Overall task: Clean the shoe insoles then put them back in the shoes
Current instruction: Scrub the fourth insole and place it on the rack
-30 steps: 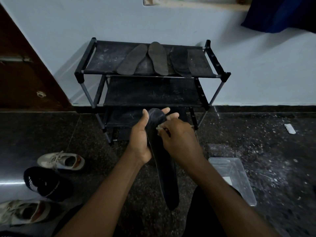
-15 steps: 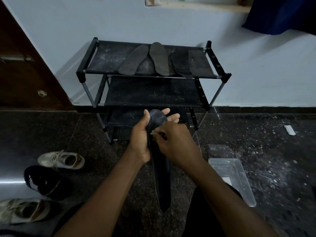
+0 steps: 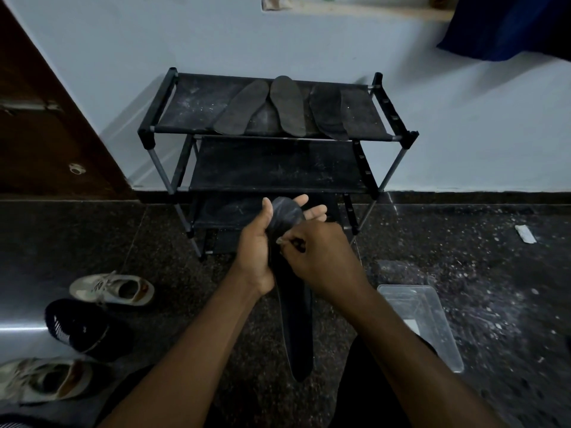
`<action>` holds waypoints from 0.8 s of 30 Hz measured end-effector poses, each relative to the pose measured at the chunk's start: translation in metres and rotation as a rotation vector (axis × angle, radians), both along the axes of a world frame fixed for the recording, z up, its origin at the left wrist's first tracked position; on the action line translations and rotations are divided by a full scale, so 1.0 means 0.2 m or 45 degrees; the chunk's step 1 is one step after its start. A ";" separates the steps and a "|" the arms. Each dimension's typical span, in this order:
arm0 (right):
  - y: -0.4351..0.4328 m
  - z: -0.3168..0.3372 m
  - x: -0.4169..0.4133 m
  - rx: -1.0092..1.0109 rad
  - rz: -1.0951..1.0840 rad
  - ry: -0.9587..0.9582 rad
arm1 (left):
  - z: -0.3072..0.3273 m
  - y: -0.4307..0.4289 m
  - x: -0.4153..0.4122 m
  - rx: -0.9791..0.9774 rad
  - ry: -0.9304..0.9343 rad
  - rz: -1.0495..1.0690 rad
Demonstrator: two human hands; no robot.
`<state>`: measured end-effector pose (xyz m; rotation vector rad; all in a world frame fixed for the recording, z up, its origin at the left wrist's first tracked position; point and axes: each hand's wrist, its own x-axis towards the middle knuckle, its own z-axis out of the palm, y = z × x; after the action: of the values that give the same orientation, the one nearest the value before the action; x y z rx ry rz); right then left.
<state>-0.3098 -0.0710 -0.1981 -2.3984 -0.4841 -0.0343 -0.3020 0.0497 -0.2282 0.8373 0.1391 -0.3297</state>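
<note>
A long black insole (image 3: 295, 319) hangs upright in front of me, its toe end up between both hands. My left hand (image 3: 256, 251) grips the upper part from the left, thumb on the front and fingers behind. On the right, my right hand (image 3: 324, 257) has its fingers curled and pinches the same upper part by its edge; whatever lies between the fingertips is too dark to tell. Three more dark insoles (image 3: 287, 103) lie side by side on the top shelf of the black shoe rack (image 3: 173, 100). A white shoe (image 3: 114, 288), a black shoe (image 3: 80, 329) and another white shoe (image 3: 40, 381) sit on the floor at the left.
A clear plastic container (image 3: 432, 319) stands on the dark speckled floor at my right, with white dust scattered around it. A white scrap (image 3: 525, 233) lies farther right. A brown door (image 3: 46, 134) is at the left, and the rack stands against the pale wall.
The insole has turned and narrowed between my hands, its lower end swinging slightly left. My right hand has shifted a little along its upper part. The rest is unchanged.
</note>
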 end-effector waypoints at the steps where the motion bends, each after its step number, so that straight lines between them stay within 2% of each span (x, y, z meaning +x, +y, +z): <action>1: 0.00 0.00 0.01 -0.002 -0.037 -0.037 | 0.00 -0.01 0.00 0.005 -0.005 -0.007; 5: 0.03 0.03 0.00 0.150 -0.021 -0.035 | 0.00 -0.01 0.00 -0.010 0.004 -0.025; 10: 0.01 0.01 0.00 0.049 0.030 0.051 | 0.00 0.00 -0.01 -0.027 0.003 -0.020; 14: 0.02 0.03 0.00 0.125 -0.061 -0.078 | 0.01 -0.01 0.00 -0.036 0.014 -0.037; 16: 0.02 0.05 -0.02 0.188 -0.006 -0.053 | 0.00 0.00 -0.01 -0.046 0.023 -0.038; 19: 0.01 0.04 -0.02 0.129 0.090 0.017 | 0.00 0.01 -0.01 -0.011 0.016 -0.013; 24: -0.01 0.03 0.01 0.117 -0.048 -0.083 | 0.01 -0.01 -0.01 -0.019 0.028 -0.030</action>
<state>-0.3084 -0.0740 -0.1914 -2.3221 -0.4574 -0.1485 -0.3039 0.0471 -0.2259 0.8210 0.1469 -0.3618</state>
